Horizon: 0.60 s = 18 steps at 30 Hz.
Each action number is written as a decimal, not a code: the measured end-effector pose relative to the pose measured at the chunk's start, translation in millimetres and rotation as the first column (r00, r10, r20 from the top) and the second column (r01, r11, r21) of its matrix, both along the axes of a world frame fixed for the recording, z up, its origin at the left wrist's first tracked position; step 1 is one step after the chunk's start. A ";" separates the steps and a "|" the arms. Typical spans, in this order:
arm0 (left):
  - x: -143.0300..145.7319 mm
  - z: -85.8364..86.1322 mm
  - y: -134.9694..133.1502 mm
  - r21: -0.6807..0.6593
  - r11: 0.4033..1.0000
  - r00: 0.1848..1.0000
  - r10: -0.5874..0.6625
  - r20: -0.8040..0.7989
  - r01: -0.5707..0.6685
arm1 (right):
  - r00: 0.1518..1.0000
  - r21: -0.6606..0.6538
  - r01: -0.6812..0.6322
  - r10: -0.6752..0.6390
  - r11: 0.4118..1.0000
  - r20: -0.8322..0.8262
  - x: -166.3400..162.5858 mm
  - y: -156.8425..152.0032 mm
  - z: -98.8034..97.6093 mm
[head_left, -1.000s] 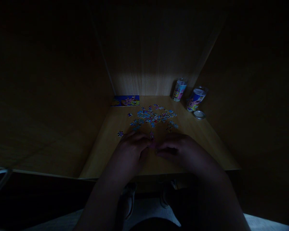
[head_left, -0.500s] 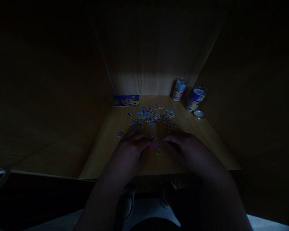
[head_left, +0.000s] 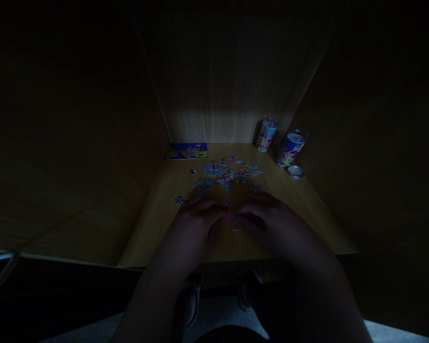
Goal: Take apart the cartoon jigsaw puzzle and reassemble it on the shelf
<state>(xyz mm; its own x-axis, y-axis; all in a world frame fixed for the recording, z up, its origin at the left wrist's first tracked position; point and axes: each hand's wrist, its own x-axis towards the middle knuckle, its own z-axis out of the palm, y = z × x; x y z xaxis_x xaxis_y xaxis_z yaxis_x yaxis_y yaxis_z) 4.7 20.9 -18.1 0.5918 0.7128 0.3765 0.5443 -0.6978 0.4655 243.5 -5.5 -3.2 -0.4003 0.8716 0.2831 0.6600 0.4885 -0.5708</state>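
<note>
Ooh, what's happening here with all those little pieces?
A person has both hands at some pink puzzle pieces on a wooden table. The left hand and the right hand are on either side; it is too dark to tell how firmly either one holds them. Beyond the hands lies a spread of loose puzzle pieces. A picture card lies at the back left, and two printed canisters stand at the back right.

The right hand [head_left: 270, 214], farther off half a second ago, is now close against the pink puzzle pieces [head_left: 229, 216]
</note>
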 end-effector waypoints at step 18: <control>1.5 3.0 -1.5 0.002 1.000 1.000 0.004 -0.023 -0.004 | 0.944 0.220 0.278 -0.308 0.935 0.118 -28.6 13.9 -31.2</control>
